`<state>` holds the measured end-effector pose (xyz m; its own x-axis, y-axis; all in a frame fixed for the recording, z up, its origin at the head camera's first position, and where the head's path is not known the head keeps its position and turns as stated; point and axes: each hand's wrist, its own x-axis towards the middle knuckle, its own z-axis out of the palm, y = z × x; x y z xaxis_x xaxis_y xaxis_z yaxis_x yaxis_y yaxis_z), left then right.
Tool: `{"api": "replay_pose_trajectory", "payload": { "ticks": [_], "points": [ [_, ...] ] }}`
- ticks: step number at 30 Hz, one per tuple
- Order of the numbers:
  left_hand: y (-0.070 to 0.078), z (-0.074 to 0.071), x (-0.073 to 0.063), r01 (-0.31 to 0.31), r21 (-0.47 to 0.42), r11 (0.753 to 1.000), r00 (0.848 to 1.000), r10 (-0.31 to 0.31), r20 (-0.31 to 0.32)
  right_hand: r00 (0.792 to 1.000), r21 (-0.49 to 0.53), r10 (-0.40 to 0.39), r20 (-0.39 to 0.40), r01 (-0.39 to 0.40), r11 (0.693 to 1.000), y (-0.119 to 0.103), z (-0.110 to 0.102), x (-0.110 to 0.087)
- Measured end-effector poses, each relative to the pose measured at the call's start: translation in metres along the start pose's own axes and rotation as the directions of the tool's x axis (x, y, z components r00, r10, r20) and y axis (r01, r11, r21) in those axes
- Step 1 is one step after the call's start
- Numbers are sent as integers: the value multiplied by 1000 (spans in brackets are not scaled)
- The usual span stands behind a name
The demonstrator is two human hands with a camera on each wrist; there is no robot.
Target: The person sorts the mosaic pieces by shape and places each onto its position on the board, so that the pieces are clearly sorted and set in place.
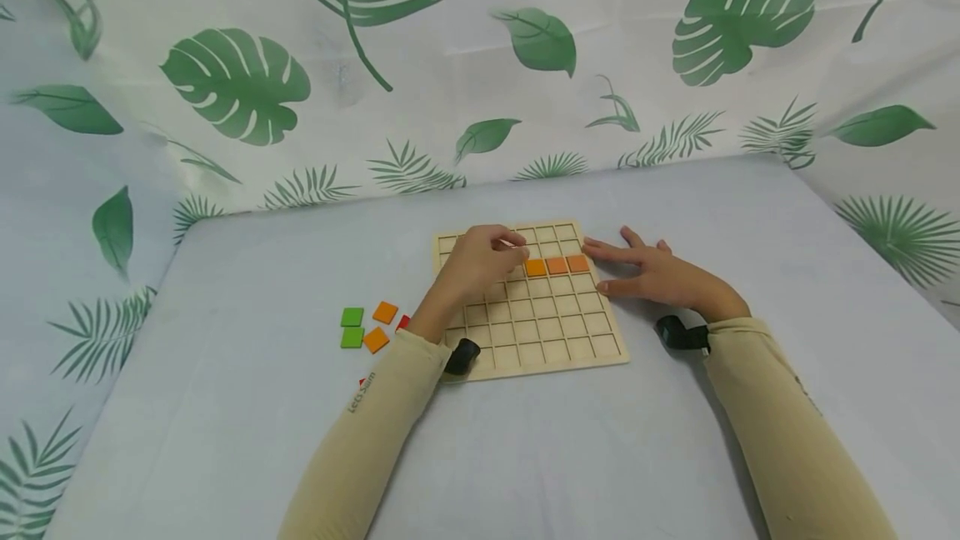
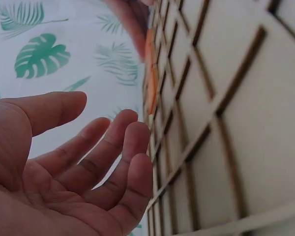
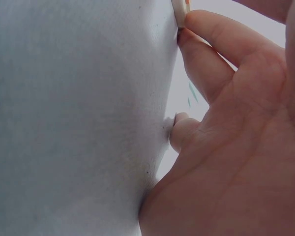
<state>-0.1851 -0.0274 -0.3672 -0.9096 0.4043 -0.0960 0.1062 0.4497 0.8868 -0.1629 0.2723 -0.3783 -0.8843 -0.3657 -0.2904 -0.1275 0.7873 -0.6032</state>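
A wooden grid board (image 1: 557,330) lies on the table with three orange tiles (image 1: 557,266) side by side in one row, reaching its right edge. Over the board, just left of those tiles, is my left hand (image 1: 480,263). The left wrist view shows its thumb and loosely bent fingers (image 2: 132,172) apart, with nothing between them. My right hand (image 1: 660,276) rests at the board's right side, fingers spread. In the right wrist view its fingertips (image 3: 194,19) touch the board's edge (image 3: 181,12).
Left of the board lie two green tiles (image 1: 352,327) and two loose orange tiles (image 1: 380,326). A red tile (image 1: 403,322) shows partly beside the left forearm, and another red bit (image 1: 362,382) peeks out by the sleeve. A leaf-print cloth (image 1: 480,65) hangs behind the table.
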Motion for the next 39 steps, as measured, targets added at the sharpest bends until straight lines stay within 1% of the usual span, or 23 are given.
{"api": "replay_pose_trajectory", "payload": {
  "ticks": [4,9,13,16,21,24,27,30,32,36,39],
  "points": [
    [3,-12,-5,-11,-56,998,1000,12,5,1000,-1,-4,5,4,1000,-1,1,0],
    [6,-26,-13,-21,-86,996,1000,22,9,1000,-15,-13,11,13,1000,1,1,2],
    [6,-34,-20,-23,-81,996,999,25,31,1000,-14,-25,11,25,1000,-1,1,2],
    [6,-38,-24,-21,-66,998,999,23,34,1000,-10,-28,14,28,1000,-1,1,3],
    [10,-44,-30,-41,-69,997,999,41,5,1000,-11,-23,17,24,1000,0,1,4],
    [14,-49,-35,-76,-56,996,997,75,-27,1000,-11,-23,14,23,1000,0,0,5],
    [14,-56,-40,-102,-47,994,994,99,-53,1000,-5,-24,15,24,1000,-2,0,5],
    [10,-62,-47,-95,-41,995,994,92,-64,1000,-7,-18,16,18,1000,-2,-1,5],
    [4,-66,-51,-80,-13,997,995,78,-66,1000,-14,-18,15,18,1000,-1,-1,4],
    [-11,-76,-62,-41,60,997,996,46,-82,1000,-14,-14,15,14,1000,0,-2,3],
    [-19,-85,-69,5,124,992,996,6,-85,1000,-12,-5,14,5,1000,0,-2,3]
  ]
}}
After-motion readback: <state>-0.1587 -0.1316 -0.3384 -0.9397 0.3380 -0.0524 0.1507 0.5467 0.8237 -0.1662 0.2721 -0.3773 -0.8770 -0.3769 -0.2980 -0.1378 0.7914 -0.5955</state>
